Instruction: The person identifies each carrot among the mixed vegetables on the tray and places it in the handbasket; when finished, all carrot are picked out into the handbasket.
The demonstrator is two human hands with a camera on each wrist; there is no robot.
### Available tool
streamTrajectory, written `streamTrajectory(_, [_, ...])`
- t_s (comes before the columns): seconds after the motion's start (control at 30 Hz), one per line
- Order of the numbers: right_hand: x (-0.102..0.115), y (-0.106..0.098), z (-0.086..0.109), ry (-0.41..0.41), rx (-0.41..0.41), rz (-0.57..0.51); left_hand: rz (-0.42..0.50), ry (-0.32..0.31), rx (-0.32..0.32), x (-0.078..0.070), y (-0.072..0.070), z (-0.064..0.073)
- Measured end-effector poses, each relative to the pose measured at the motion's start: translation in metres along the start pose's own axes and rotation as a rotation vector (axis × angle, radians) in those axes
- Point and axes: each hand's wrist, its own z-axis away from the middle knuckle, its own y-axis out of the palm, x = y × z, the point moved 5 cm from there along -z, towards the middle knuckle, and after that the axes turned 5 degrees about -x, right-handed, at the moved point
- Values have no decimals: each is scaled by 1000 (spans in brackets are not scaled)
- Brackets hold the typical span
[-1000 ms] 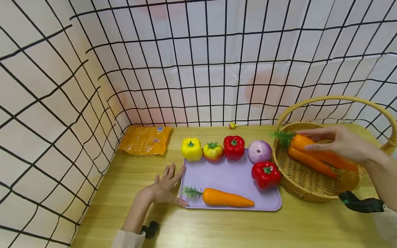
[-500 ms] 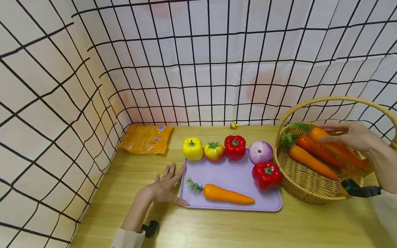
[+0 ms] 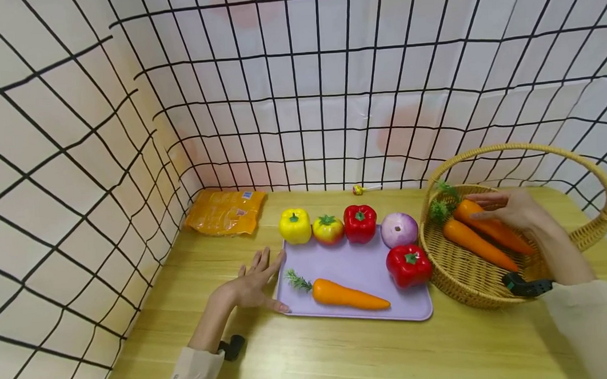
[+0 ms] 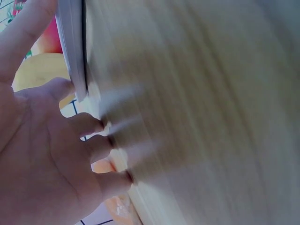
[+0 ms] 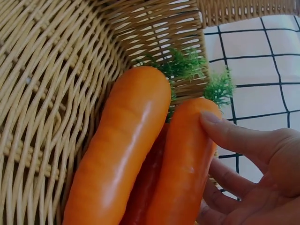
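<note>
My right hand pinches an orange carrot inside the wicker basket, its thumb on the thick end. Next to that carrot lies another orange carrot. A darker red-orange carrot shows between them in the right wrist view and is mostly hidden in the head view. My left hand lies with spread fingers at the left edge of a lilac tray, thumb and index finger at its rim and the other fingertips on the wooden table. On the tray's near side rests a carrot with green leaves.
A yellow pepper, a tomato, a red pepper and a purple onion line the tray's far edge. Another red pepper sits at its right. Behind are an orange packet and a lollipop. The basket's handle arches up.
My right hand shifted the gripped carrot to the right, then back left, so it again covers most of the darker carrot. The left hand stays put.
</note>
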Motion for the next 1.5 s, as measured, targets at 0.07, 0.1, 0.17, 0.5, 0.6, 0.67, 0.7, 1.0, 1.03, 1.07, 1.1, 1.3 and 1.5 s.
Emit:
streamTrajectory(0.07, [-2,1,2,5,-11,-10,0,5,-4,-1,-1,0])
streamTrajectory(0.1, [-2,1,3,7,-12,-14,-3,7,-5,-1,-1,0])
streamTrajectory(0.17, [-2,2,4,11,-12,-17,-5,11,-3,-2,-2,0])
streamTrajectory(0.5, [7,8,6,9,4,-23,-8,10,3,-1,0,0])
streamTrajectory(0.6, [8,8,4,11,-3,-28,-9,8,-1,1,0,-1])
streamTrajectory(0.67, [8,9,3,19,-6,-35,-9,8,-2,1,0,-1])
streamTrajectory(0.7, [8,9,3,18,-10,-34,-8,8,-2,2,0,-1])
streamTrajectory(1.0, [7,16,3,14,11,-16,-2,6,3,3,1,-2])
streamTrajectory(1.03, [7,18,3,7,18,-13,-2,6,4,3,1,-2])
streamTrajectory(1.07, [7,20,3,-6,23,-3,-2,6,5,2,1,-2])
streamTrajectory(1.1, [6,22,3,-15,30,0,-2,6,5,2,2,-2])
streamTrajectory(1.3, [-1,32,2,-27,52,-13,-5,19,4,0,1,-3])
streamTrajectory(1.5, [1,34,0,-22,59,-15,-6,8,-2,2,0,-1])
